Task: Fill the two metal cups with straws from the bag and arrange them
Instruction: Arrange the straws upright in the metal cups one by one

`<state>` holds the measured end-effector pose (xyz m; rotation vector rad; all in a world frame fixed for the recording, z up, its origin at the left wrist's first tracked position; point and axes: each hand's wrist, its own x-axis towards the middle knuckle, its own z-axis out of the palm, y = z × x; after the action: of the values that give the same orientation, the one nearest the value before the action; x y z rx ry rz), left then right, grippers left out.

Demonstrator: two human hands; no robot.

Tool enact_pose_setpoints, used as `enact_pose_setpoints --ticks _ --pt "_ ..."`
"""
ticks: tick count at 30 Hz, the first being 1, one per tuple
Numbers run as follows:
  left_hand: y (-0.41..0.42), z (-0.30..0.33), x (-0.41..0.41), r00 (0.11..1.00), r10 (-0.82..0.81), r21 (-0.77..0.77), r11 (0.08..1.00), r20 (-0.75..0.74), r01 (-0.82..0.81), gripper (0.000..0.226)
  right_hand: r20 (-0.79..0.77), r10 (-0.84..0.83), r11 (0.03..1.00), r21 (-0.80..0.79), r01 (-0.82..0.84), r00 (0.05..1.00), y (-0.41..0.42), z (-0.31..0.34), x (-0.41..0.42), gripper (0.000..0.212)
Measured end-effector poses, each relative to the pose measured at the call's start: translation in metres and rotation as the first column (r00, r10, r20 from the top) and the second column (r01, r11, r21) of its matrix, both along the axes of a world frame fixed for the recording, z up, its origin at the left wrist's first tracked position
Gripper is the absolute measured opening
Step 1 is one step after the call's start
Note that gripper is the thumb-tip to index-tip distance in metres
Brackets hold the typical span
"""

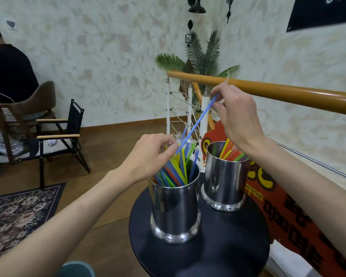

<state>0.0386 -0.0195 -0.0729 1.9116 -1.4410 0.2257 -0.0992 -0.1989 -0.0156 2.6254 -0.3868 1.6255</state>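
Right hand (236,114): we pinch one blue straw (198,122) by its top, slanting down toward the near cup (174,206).
Left hand (150,154): fingers pinch straws (wrapped ones, it seems) in that cup.
Far cup (224,182): part filled.
Risk: tip may snag crowded straws and flick some out.

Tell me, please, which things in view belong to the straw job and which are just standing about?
Part of the job:
near metal cup, packed with straws
far metal cup, with fewer straws
blue straw, pinched by the right hand
left hand, fingers in the near cup's straws

Just about:
round black table
folding chair
palm plant
floral rug
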Motion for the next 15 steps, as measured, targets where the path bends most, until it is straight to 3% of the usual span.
enact_pose_setpoints --ticks 3,5,8,10,11,15 --pt "0.001 0.001 0.000 1.000 -0.014 0.003 1.000 -0.010 0.014 0.031 -0.002 0.049 0.993 0.110 -0.049 0.999 0.001 -0.002 -0.001 0.011" --pt "0.002 0.001 0.000 1.000 -0.009 0.004 1.000 -0.007 0.009 0.024 -0.028 0.136 0.955 0.271 -0.123 0.990 0.007 -0.004 -0.001 0.008" --pt "0.002 0.000 0.001 1.000 0.012 0.006 1.000 0.026 -0.012 0.015 0.000 0.361 0.758 0.583 -0.293 0.932 0.020 -0.010 -0.003 0.015" --pt "0.000 -0.001 0.002 0.999 0.024 -0.012 1.000 0.039 -0.024 0.014 0.025 0.443 0.632 0.701 -0.332 0.896 0.027 -0.017 -0.004 0.019" --pt "0.000 -0.002 0.003 0.999 0.030 -0.020 0.999 0.037 -0.030 0.014 0.003 0.456 0.617 0.719 -0.319 0.890 0.029 -0.023 -0.004 0.022" --pt "0.000 -0.002 -0.003 0.998 0.040 -0.030 0.999 -0.038 -0.041 0.034 -0.186 0.447 0.713 0.665 -0.223 0.875 0.036 -0.056 0.000 0.033"
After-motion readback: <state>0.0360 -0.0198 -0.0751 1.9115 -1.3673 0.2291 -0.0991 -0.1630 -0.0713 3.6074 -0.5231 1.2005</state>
